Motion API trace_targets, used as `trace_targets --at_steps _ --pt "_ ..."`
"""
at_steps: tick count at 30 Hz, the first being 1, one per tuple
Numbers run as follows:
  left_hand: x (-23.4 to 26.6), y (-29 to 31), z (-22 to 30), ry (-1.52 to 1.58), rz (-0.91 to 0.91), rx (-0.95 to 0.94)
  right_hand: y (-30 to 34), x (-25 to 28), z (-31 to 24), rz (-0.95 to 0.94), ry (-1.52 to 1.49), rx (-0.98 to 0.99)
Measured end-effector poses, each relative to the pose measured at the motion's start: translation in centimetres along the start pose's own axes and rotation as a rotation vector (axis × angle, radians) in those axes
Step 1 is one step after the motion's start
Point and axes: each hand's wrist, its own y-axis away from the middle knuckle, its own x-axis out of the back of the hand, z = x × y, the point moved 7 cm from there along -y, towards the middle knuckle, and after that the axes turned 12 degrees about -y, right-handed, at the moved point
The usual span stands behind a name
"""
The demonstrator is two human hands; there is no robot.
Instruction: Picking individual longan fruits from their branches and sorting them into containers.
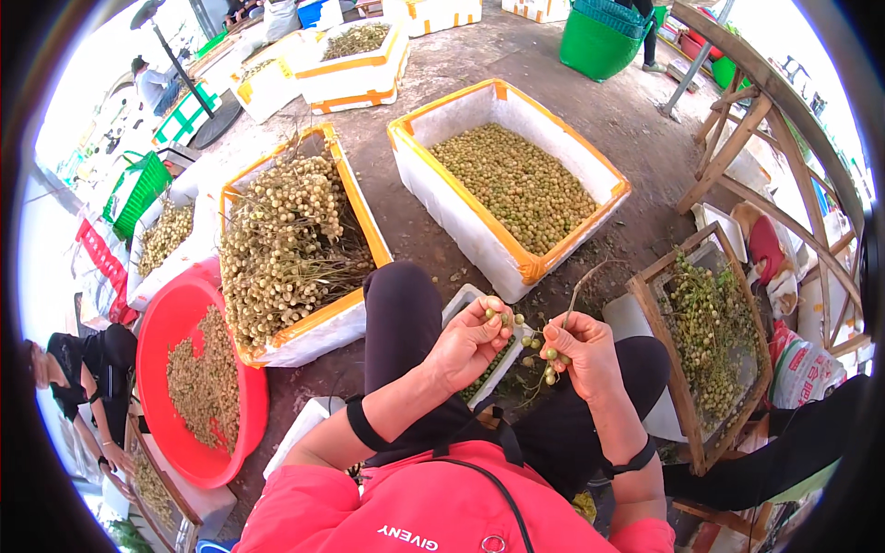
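Note:
My left hand is closed, pinching small round green-yellow fruit between thumb and fingertips. Just beside it, my right hand grips a fruit-bearing twig; its bare stem sticks up above the fingers, and several fruits hang at the thumb and below. Both hands are held over my lap, close together. Beneath them, partly hidden by the left hand, a narrow white box holds dark green matter that I cannot make out well.
Ahead stands a foam box of loose fruit; to its left, another foam box is heaped with fruit on stems. A red basin lies left, a wood-framed tray of small fruit right. A person sits at far left.

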Motion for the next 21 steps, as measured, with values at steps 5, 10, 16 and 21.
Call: trace_targets --at_steps 5,10,16,21 --pt "1.8 0.8 2.9 0.008 0.049 -0.087 -2.2 1.4 -1.1 0.013 0.128 -0.014" --pt "2.9 1.8 3.6 -0.243 0.122 0.010 -8.0 5.3 2.0 -0.031 0.951 0.020" --pt "7.4 2.2 0.7 -0.770 0.180 0.336 -11.1 8.6 12.3 -0.171 1.327 -0.648" --pt "7.0 2.0 2.0 -0.874 0.246 0.457 -13.2 11.1 14.4 -0.071 1.415 -0.708"
